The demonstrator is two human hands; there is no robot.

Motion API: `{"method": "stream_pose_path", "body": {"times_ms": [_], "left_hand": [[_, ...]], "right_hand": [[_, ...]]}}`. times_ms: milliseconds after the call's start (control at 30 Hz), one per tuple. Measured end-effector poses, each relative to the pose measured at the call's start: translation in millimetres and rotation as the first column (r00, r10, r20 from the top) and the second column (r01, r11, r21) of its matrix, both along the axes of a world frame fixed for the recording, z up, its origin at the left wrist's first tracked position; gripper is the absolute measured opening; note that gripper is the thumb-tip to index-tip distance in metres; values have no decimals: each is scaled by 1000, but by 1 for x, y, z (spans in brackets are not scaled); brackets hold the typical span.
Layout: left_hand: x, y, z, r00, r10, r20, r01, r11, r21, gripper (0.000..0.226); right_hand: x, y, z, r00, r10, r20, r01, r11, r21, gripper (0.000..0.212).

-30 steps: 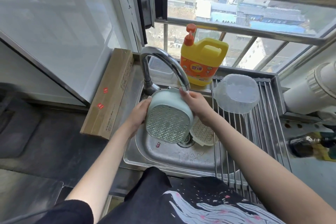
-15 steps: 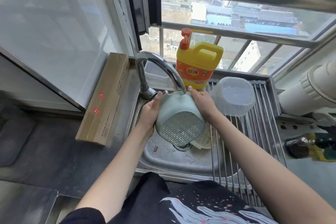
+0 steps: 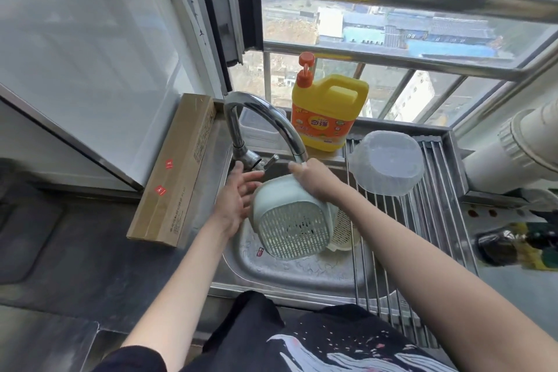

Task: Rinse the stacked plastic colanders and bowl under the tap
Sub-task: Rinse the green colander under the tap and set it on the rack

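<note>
A pale green plastic colander (image 3: 291,228) is tilted on its side over the steel sink (image 3: 299,273), its slotted bottom facing me. My right hand (image 3: 315,180) grips its upper rim just below the tap spout (image 3: 297,145). Off the colander, my left hand (image 3: 237,195) has its fingers spread beside the colander's left edge, near the tap lever (image 3: 270,161). A cream colander (image 3: 342,228) lies in the sink behind the green one, partly hidden. A clear plastic bowl (image 3: 388,161) sits upside down on the drying rack (image 3: 434,220). No running water shows.
A yellow detergent jug (image 3: 327,113) with an orange pump stands behind the sink. A long cardboard box (image 3: 178,167) lies along the left counter. White pipes (image 3: 513,145) and dark bottles (image 3: 513,246) sit to the right. A window with metal bars is behind.
My left hand has let go of the green colander and opened beside the tap lever. The right hand alone now holds the colander, which has tilted a little lower right.
</note>
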State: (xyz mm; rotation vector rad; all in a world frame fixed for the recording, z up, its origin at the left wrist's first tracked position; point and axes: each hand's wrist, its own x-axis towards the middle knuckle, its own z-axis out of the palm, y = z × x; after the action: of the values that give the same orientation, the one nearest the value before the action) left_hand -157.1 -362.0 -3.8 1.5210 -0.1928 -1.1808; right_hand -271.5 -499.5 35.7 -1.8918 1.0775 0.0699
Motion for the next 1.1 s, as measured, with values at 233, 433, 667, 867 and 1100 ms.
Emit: {"method": "stream_pose_path", "body": {"times_ms": [233,433,667,867,1100], "left_hand": [[-11,-4,-6,989,137,63,-142,986,84,37],[-23,-10,-15,941,264,-209,-269,963,8,36],[-25,10,-27,845,180,-504,-311,932,-188,49],[-24,18,-27,850,131,-509,-310,908,-283,43],[-22,6,-23,612,286,-737,-572,804,-164,49]], "right_hand": [[2,2,-4,1000,-18,21,19,1000,-26,38],[-8,-10,-13,980,-134,144,125,990,70,29],[-3,-5,3,993,72,96,-74,997,19,53],[3,6,5,986,82,147,-94,993,77,27],[-25,6,-5,937,-239,253,121,906,406,72]]}}
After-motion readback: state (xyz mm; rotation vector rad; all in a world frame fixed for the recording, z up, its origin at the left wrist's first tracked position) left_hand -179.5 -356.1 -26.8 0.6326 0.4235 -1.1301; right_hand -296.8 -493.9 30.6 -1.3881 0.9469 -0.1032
